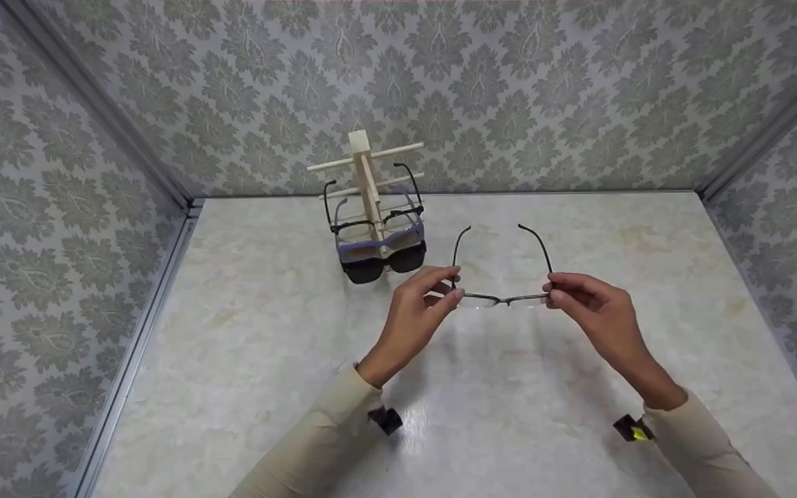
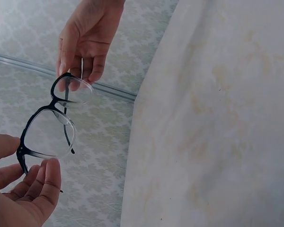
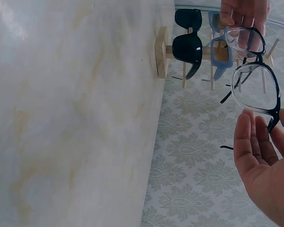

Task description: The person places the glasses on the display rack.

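A pair of eyeglasses (image 1: pixel 504 301) with a dark upper frame and clear lower rims is held up over the table between both hands, its temples unfolded and pointing away from me. My left hand (image 1: pixel 418 304) pinches the left hinge corner between thumb and fingers. At the opposite corner, my right hand (image 1: pixel 596 308) grips the frame the same way. The left wrist view shows the dark rim (image 2: pixel 24 130) close to the left thumb, with the other hand farther back. From the right wrist, the clear lens rim (image 3: pixel 248 108) sits just above the right fingertips.
Left of the hands stands a wooden display rack (image 1: pixel 360 144) with crossbars. It carries black sunglasses (image 1: pixel 364 271), blue-purple sunglasses (image 1: pixel 351 252) and dark-framed clear glasses (image 1: pixel 353 225). Its top bar (image 1: pixel 402 149) bears no glasses. Patterned walls (image 1: pixel 440 97) enclose the marbled table (image 1: pixel 253 332).
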`<state>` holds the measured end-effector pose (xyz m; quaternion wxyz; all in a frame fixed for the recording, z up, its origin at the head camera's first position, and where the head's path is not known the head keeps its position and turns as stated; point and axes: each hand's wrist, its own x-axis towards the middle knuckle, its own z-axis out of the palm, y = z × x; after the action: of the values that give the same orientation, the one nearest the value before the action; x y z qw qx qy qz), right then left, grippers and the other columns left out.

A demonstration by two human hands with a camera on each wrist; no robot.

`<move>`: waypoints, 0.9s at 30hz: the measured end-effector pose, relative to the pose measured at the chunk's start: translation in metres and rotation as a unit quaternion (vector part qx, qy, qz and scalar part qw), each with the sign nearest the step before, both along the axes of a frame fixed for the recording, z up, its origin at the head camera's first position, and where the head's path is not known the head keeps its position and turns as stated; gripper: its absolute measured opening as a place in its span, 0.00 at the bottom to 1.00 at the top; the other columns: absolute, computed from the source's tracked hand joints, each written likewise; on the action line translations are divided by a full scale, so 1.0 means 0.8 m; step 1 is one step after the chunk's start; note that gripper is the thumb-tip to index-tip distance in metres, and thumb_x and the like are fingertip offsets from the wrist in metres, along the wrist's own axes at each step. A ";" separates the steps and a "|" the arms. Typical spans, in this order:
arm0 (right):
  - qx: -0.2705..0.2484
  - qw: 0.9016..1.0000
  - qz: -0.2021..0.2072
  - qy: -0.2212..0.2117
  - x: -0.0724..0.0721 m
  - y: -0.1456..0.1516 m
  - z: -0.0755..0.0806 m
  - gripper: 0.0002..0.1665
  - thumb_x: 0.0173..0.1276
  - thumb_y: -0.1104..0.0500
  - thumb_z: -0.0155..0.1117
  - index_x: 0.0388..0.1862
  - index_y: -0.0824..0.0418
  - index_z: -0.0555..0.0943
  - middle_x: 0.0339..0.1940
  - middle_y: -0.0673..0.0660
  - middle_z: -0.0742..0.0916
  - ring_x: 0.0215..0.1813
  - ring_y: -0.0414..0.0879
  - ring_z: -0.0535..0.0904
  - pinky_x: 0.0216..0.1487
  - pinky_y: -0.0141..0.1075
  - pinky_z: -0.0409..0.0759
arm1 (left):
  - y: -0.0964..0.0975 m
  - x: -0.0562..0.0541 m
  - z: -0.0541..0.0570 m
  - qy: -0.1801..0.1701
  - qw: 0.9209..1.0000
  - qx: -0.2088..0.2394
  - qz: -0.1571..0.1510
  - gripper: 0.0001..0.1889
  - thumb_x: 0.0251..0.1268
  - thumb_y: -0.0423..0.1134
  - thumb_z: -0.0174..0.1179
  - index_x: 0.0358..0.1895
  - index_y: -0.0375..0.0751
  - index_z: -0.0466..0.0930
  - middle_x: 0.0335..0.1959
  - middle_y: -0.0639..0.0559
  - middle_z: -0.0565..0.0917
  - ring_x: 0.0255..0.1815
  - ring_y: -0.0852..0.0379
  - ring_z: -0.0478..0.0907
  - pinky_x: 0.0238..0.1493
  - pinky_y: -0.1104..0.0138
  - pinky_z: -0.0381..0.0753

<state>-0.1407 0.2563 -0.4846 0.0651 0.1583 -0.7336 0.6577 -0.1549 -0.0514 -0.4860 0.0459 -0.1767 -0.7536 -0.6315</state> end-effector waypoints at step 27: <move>-0.017 0.997 0.009 0.073 -0.011 0.001 0.071 0.18 0.76 0.78 0.67 0.62 0.74 0.87 0.53 0.71 0.90 0.52 0.52 0.91 0.55 0.36 0.89 | 0.002 -0.005 0.058 0.101 0.995 -0.009 0.001 0.19 0.81 0.35 0.68 0.69 0.34 0.84 0.59 0.42 0.87 0.52 0.54 0.88 0.52 0.64 0.91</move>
<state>-0.1498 0.2569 -0.4276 0.1148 0.2115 -0.7142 0.6573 -0.1593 -0.0501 -0.4398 0.1211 -0.2391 -0.7508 -0.6037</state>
